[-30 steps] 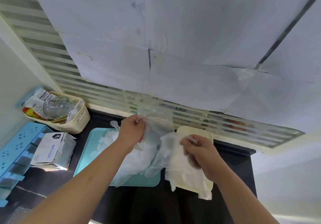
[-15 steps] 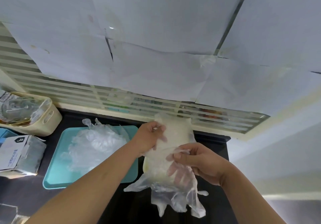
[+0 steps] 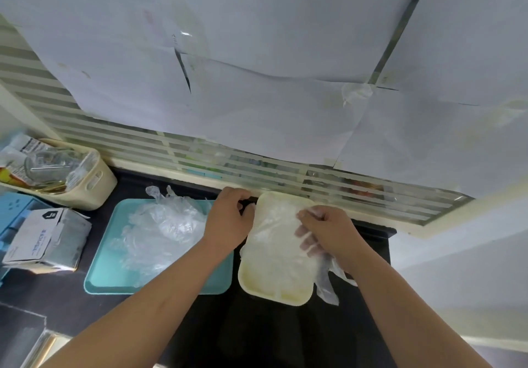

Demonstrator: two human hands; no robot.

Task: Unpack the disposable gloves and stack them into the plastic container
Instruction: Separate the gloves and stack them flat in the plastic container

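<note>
Black countertop bearing the landmark, a cream rounded-rectangular plastic container. Just left of the container lies a teal rectangular plastic tray carrying a loose pile of clear disposable gloves. Farther left of the container sits a grey-and-white cardboard box. My right hand, over the container's right side, curls its fingers around a clear film glove spread inside the container, its ends spilling over the container's right rim. My left hand, at the container's far left corner, pinches the same glove's edge with curled fingers.
</note>
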